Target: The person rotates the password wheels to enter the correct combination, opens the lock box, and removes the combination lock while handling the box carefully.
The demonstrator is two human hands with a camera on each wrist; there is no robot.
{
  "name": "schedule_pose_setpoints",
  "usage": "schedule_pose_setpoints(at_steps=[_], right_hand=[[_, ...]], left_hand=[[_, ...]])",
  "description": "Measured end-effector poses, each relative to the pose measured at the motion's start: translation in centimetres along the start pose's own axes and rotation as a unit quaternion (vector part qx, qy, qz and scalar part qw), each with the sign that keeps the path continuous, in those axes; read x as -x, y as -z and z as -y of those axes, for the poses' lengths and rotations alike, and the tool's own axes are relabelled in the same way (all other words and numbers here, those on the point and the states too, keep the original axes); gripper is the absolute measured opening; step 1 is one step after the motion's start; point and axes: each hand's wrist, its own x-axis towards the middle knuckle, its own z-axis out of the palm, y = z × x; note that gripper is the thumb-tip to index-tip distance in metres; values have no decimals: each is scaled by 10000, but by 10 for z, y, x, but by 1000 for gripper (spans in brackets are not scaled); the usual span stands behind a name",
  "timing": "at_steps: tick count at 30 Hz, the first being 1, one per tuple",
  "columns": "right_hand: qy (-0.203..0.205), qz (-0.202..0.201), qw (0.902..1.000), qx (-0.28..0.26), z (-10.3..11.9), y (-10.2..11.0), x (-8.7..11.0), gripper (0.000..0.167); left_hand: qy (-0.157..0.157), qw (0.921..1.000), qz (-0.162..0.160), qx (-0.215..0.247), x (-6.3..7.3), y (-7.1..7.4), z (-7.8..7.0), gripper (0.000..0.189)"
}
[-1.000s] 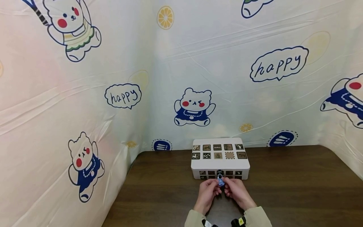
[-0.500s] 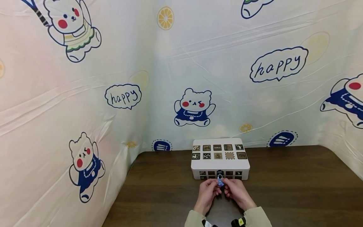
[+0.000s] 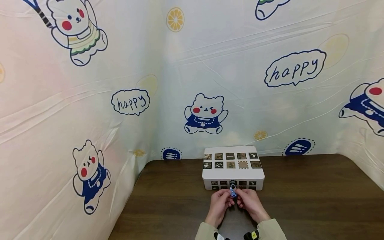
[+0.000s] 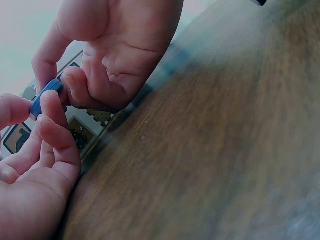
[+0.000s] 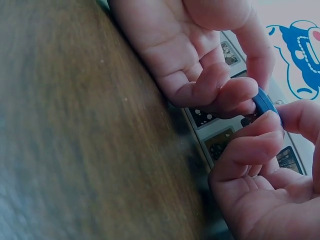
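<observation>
At the front of the white box (image 3: 233, 174): small blue padlock (image 3: 233, 193), just before the box's middle; its pale shackle (image 3: 233, 186) overlaps the dark clasp (image 3: 233, 182), though the view is too small to tell whether it passes through.
Left hand (image 3: 218, 204): narrow pinch on the padlock, from the box's left.
Right hand (image 3: 252, 204): narrow pinch on the same padlock, from the box's right.
Padlock risk: little body to hold, both hands crowding it; an uneven twist could probably drop it before the box.
Clasp risk: a hard tug might slide the box, since neither hand braces it.
White box surface: flat lid, rounded corners, rows of dark and tan squares.
Table (image 3: 168, 200): brown, wood-grained, under the box.
Cloth (image 3: 192, 73): pale, creased, bear-printed, behind the box.
</observation>
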Motion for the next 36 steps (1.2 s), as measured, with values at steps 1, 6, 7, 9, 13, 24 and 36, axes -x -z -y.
schedule_pose_setpoints(at_steps=[1, 6, 7, 9, 13, 24, 36], right_hand=[[-3, -18, 10000, -3, 0, 0, 0, 21], [-24, -53, 10000, -6, 0, -1, 0, 21], [-29, -62, 10000, -19, 0, -1, 0, 21], [-27, -77, 10000, -32, 0, -2, 0, 20], [-16, -120, 9999, -61, 0, -2, 0, 19], [26, -125, 9999, -45, 0, -2, 1, 18], [34, -118, 9999, -77, 1, -1, 1, 17]], left_hand=[[3, 10000, -6, -2, 0, 0, 0, 16], [-18, 10000, -10, 0, 0, 0, 1, 16], [-21, 10000, -8, 10, 0, 0, 1, 16], [-39, 10000, -1, 28, 0, 0, 1, 16], [-87, 10000, 48, 7, 0, 0, 0, 17], [-98, 9999, 49, -40, 2, 0, -1, 17], [-55, 10000, -6, -43, 4, -1, -2, 15]])
